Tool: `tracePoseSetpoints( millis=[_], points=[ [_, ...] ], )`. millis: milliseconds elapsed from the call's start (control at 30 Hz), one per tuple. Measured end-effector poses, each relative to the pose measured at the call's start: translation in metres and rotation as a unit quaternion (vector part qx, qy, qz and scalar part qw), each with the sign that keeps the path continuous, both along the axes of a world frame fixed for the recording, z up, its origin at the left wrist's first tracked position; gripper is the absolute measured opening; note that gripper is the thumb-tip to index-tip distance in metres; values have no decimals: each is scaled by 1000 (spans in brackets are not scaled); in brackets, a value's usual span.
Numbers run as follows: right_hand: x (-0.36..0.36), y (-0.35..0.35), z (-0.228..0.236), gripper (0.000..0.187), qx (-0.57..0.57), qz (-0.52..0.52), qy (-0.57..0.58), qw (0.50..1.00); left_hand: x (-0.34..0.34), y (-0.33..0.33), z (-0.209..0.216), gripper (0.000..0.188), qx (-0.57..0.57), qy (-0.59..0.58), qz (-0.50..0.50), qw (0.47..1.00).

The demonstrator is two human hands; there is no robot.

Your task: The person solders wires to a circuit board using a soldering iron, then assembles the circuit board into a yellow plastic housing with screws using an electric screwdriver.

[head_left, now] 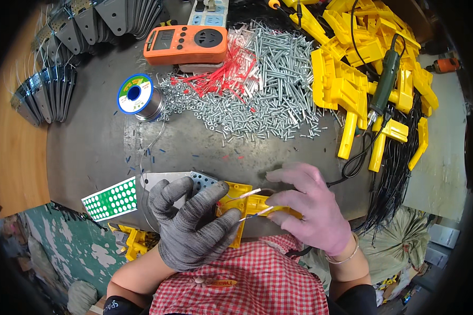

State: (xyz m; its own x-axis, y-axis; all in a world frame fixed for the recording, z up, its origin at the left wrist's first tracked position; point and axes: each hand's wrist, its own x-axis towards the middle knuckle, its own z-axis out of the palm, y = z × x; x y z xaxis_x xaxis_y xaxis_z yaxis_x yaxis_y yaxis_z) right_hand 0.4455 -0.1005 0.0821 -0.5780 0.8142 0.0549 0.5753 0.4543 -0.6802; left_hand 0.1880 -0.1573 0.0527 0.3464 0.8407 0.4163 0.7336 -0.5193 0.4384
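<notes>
The yellow housing [256,203] is positioned on the wearer's side of the screw pile [284,79], with two white-sleeved wires [250,193] over it. The left hand [197,220], grey-gloved, is closed on the housing's left end; the right hand [315,210], pink-gloved, has its fingers curved over the right end, and whether it grips the lower wire cannot be determined. Left of the pile stands the solder spool [136,93]; right of it lies the green-handled tool [386,79].
</notes>
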Motion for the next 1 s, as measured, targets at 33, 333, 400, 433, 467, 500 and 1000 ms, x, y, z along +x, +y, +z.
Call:
tracePoseSetpoints(
  millis=[33,333,400,433,467,500,1000],
  points=[
    [-1,0,-1,16,0,1,2,1000,0,0,1,33,-3,-9,3,1000],
    [-6,2,-4,15,22,38,28,999,4,2,3,27,-7,-23,26,999],
    [-8,2,-3,15,31,48,42,997,2,2,4,28,-12,-14,20,1000],
    [-7,0,-1,15,31,48,42,997,1,2,5,30,-16,-6,14,1000],
    [-6,-4,1,16,-10,39,24,999,1,2,5,30,-17,-6,14,1000],
    [-5,-6,2,16,-51,30,6,998,2,2,4,30,-23,-7,12,1000],
    [-5,16,-7,14,-8,2,31,999,10,-10,-22,33,135,62,77,986]
  ],
)
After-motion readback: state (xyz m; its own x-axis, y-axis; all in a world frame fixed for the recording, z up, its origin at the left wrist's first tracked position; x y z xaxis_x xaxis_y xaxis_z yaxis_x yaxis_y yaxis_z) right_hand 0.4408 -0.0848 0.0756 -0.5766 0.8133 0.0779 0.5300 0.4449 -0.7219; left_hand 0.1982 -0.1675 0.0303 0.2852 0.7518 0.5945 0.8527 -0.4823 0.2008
